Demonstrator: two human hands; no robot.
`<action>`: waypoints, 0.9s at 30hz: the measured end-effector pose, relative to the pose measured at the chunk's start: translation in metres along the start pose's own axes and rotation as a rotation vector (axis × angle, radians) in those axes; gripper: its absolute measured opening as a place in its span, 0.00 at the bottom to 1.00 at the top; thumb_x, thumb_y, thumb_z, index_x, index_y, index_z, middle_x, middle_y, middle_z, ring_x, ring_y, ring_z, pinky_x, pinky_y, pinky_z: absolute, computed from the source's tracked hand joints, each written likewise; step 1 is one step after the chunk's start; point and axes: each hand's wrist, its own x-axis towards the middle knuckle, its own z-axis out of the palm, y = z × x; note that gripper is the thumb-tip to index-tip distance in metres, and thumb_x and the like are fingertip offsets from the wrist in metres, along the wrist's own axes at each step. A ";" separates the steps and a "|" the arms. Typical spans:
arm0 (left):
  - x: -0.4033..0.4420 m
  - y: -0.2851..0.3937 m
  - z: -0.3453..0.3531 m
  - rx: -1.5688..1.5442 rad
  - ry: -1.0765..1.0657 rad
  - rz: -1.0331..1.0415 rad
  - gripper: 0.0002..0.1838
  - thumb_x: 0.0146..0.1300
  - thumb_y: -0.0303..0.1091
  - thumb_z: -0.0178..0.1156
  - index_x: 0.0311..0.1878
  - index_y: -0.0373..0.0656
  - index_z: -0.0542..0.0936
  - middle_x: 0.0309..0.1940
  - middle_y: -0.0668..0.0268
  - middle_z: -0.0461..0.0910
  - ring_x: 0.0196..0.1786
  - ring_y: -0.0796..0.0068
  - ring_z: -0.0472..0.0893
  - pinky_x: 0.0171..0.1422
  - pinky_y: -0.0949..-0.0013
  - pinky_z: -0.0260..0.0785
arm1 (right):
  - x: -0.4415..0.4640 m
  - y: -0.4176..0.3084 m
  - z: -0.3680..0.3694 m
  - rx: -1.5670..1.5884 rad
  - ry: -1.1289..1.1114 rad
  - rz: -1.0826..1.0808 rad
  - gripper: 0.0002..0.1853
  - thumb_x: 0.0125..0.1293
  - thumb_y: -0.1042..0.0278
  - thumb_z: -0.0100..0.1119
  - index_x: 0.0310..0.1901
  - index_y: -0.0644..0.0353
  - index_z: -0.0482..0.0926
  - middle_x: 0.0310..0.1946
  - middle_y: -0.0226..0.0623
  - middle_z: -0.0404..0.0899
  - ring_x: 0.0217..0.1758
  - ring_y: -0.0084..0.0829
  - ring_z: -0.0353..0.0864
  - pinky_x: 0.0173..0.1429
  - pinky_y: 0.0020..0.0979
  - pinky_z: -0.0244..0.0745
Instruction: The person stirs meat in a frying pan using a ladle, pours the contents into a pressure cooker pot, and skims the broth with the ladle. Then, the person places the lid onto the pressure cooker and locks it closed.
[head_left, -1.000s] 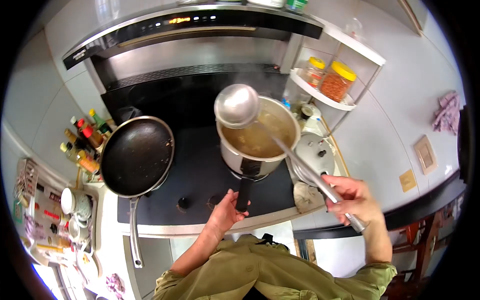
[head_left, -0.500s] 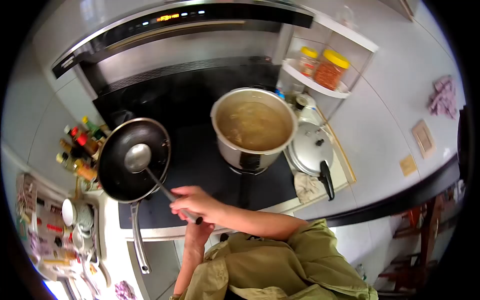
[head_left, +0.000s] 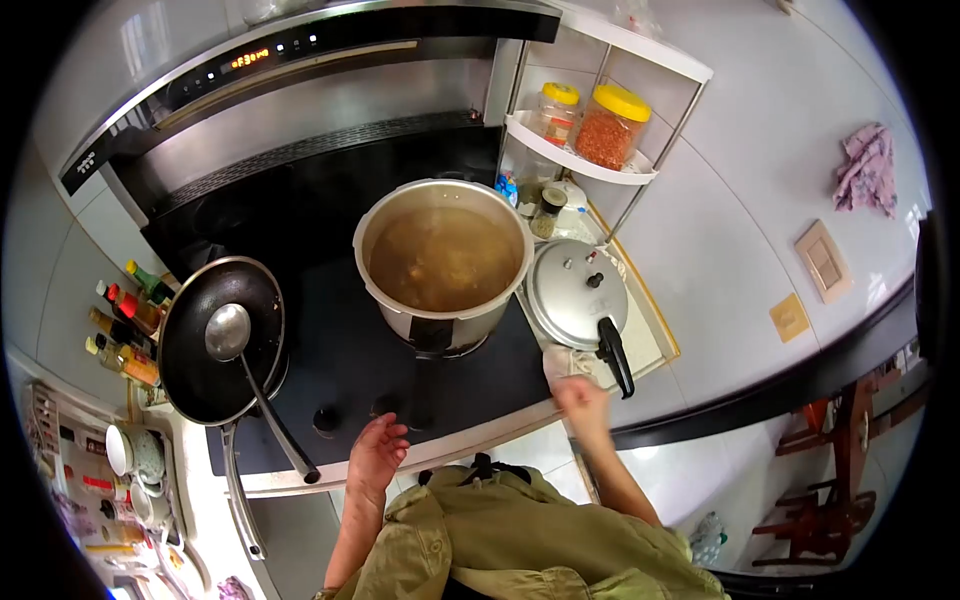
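My left hand (head_left: 377,452) is held near the counter's front edge with its fingers loosely bent and apart, nothing in it. My right hand (head_left: 584,408) is at the lower edge of a pale cloth (head_left: 562,363); its fingers are blurred, and I cannot tell whether they grip the cloth. Beside the cloth lies a pressure cooker lid (head_left: 575,290) with a black handle. The open pressure cooker pot (head_left: 445,190) holds brownish liquid (head_left: 440,255). A metal ladle (head_left: 229,332) rests in the black wok (head_left: 185,370), its handle slanting over the wok's rim toward my left hand.
Sauce bottles (head_left: 135,310) stand left of the wok, whose handle (head_left: 238,500) juts past the counter edge. A corner shelf (head_left: 585,165) carries yellow-lidded jars (head_left: 610,125). A range hood (head_left: 300,60) spans the back. A dish rack (head_left: 178,480) stands far left.
My right hand has let go of the ladle and moved right to the pale cloth. The ladle now rests in the wok. My left hand is turned up, its fingers in view. The view has shifted.
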 end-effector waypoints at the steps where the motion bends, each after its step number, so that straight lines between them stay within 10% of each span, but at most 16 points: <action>1: -0.001 -0.004 0.006 0.001 0.003 0.004 0.11 0.64 0.35 0.53 0.47 0.42 0.75 0.31 0.59 0.80 0.27 0.67 0.79 0.29 0.70 0.70 | 0.004 0.013 -0.027 -0.039 0.098 0.237 0.08 0.61 0.71 0.53 0.36 0.64 0.81 0.28 0.38 0.80 0.30 0.27 0.78 0.35 0.28 0.73; 9: -0.004 -0.035 0.022 0.026 0.182 0.058 0.08 0.64 0.33 0.52 0.44 0.42 0.72 0.33 0.57 0.79 0.27 0.66 0.78 0.29 0.70 0.70 | 0.030 0.157 -0.106 -0.847 0.226 0.064 0.22 0.47 0.70 0.60 0.46 0.69 0.74 0.39 0.53 0.76 0.48 0.54 0.72 0.54 0.45 0.67; 16: -0.023 -0.055 0.030 0.070 0.213 0.084 0.13 0.64 0.41 0.54 0.44 0.43 0.76 0.34 0.60 0.80 0.30 0.67 0.79 0.32 0.73 0.72 | 0.074 0.162 -0.119 -0.764 -0.083 0.305 0.18 0.42 0.69 0.61 0.37 0.68 0.74 0.28 0.55 0.78 0.31 0.58 0.75 0.41 0.48 0.71; 21: -0.038 -0.014 0.098 -0.022 0.085 0.193 0.20 0.68 0.48 0.46 0.46 0.39 0.74 0.40 0.56 0.80 0.32 0.64 0.81 0.33 0.67 0.74 | 0.088 0.167 -0.134 0.075 -0.161 0.537 0.13 0.37 0.77 0.61 0.30 0.65 0.74 0.21 0.24 0.69 0.23 0.17 0.67 0.28 0.21 0.61; 27: -0.015 0.038 0.146 0.233 -0.115 0.077 0.15 0.65 0.37 0.54 0.49 0.37 0.72 0.38 0.53 0.79 0.24 0.71 0.77 0.24 0.73 0.71 | 0.075 0.107 -0.136 0.175 -0.140 0.576 0.14 0.36 0.78 0.59 0.30 0.64 0.73 0.21 0.25 0.68 0.21 0.19 0.65 0.27 0.22 0.60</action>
